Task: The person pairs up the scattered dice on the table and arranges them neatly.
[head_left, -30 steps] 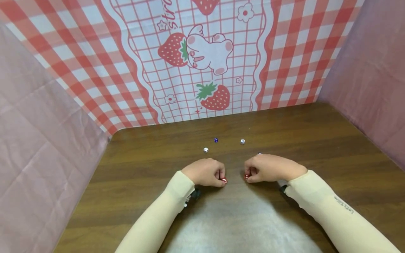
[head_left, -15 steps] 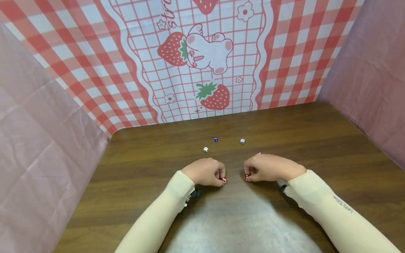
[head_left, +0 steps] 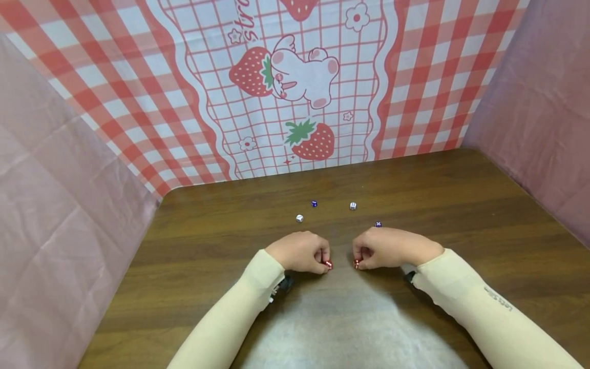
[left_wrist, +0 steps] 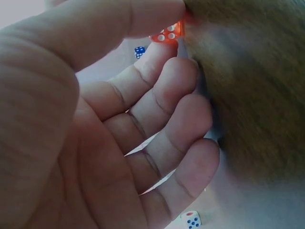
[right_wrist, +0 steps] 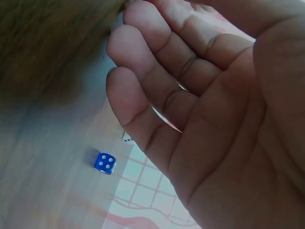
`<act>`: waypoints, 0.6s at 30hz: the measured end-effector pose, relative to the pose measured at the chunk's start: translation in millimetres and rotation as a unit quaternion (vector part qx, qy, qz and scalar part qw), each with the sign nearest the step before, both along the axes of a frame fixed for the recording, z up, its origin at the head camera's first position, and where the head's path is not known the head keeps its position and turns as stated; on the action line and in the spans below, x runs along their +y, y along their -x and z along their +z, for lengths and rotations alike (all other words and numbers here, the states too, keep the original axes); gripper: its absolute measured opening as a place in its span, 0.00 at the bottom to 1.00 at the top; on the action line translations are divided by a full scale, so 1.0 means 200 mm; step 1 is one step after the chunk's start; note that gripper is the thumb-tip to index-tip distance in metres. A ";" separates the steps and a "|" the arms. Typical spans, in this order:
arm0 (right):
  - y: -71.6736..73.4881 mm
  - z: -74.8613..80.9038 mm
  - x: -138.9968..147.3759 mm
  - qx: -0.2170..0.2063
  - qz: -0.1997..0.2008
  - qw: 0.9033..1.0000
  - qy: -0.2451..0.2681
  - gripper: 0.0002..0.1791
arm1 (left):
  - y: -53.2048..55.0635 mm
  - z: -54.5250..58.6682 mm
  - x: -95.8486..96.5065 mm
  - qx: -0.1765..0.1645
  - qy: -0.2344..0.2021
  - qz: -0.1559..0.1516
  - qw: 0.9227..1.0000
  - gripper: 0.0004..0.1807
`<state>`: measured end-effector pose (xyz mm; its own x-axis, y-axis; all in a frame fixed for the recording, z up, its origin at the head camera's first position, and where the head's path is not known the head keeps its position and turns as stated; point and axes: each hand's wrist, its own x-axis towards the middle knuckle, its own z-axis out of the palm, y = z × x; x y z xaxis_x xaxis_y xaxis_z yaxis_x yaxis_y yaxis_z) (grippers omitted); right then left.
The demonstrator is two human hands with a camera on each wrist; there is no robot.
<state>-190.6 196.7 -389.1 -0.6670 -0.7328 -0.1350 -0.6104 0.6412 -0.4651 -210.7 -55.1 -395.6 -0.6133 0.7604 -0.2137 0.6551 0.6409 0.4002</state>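
My left hand (head_left: 300,251) pinches a red die (head_left: 328,265) between thumb and index finger, close over the wooden table. In the left wrist view that die (left_wrist: 167,34) shows white pips, and the other fingers are bent beside it. Facing it across a small gap, my right hand (head_left: 394,247) pinches a second red die (head_left: 357,264) in the same way. The right wrist view shows the palm (right_wrist: 224,124) and bent fingers; the die there is hidden.
Beyond the hands lie two white dice, one on the left (head_left: 299,218) and one on the right (head_left: 353,206). A blue die (head_left: 314,204) sits between them, and another blue die (head_left: 378,224) lies just behind the right hand. A strawberry-patterned cloth (head_left: 304,102) hangs behind the wooden table (head_left: 184,246).
Both hands have shifted slightly toward each other and nearer the body with their red dice. The blue die behind the right hand shows more fully. The other dice have stayed put.
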 end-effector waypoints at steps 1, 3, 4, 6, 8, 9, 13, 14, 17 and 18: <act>0.00 0.00 0.00 -0.003 0.001 1.000 0.001 0.10 | 0.00 0.00 0.00 0.000 -0.001 -0.001 1.000 0.08; 0.00 0.00 0.00 -0.011 0.001 1.000 0.003 0.09 | 0.00 0.00 0.00 -0.003 -0.003 -0.002 1.000 0.08; 0.00 0.00 0.00 -0.014 0.001 1.000 0.004 0.09 | 0.00 0.00 0.00 -0.005 -0.005 -0.003 1.000 0.08; 0.00 0.00 0.00 -0.019 0.000 1.000 0.005 0.08 | 0.00 0.00 -0.01 -0.012 -0.009 -0.004 1.000 0.08; 0.00 0.00 0.00 -0.020 0.003 1.000 0.007 0.07 | 0.00 0.00 -0.01 -0.021 -0.014 -0.006 1.000 0.07; 0.00 0.00 0.00 -0.019 0.005 1.000 0.009 0.07 | 0.00 0.00 -0.01 -0.025 -0.016 -0.007 1.000 0.07; 0.00 0.01 0.00 -0.019 0.009 1.000 0.009 0.07 | 0.01 0.00 -0.01 -0.029 -0.021 -0.012 0.999 0.06; 0.00 0.01 0.00 -0.019 0.011 1.000 0.009 0.07 | 0.01 -0.01 -0.01 -0.027 -0.021 -0.014 0.999 0.05; 0.00 0.01 0.00 -0.021 0.008 1.000 0.008 0.08 | 0.01 -0.01 0.00 -0.024 -0.022 -0.018 0.999 0.04; 0.00 0.01 -0.01 -0.022 0.009 1.000 0.010 0.08 | 0.00 -0.01 0.00 -0.022 -0.021 -0.020 0.999 0.04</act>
<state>-190.1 195.5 -387.5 -0.6472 -0.7476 -0.1490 -0.6008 0.6205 -0.5041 -211.5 -54.5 -397.5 -0.5735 0.7925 -0.2071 0.6602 0.5969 0.4559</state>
